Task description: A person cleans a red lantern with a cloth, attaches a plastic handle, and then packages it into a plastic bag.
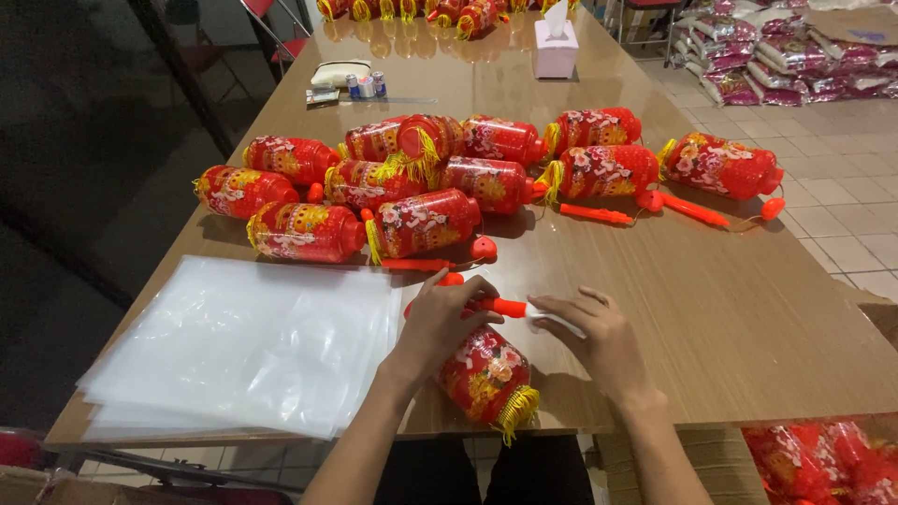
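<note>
Fingers of the left hand (438,323) are curling around an orange stick (505,307), while the right hand (594,339) is lying spread beside it. Below, a red lantern (486,376) with floral print and yellow tassel is resting at the table (730,309) edge.

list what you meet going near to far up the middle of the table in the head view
lantern under the hands → orange stick held by left hand and right hand → pile of lanterns → tissue box → more lanterns at the far end
</note>
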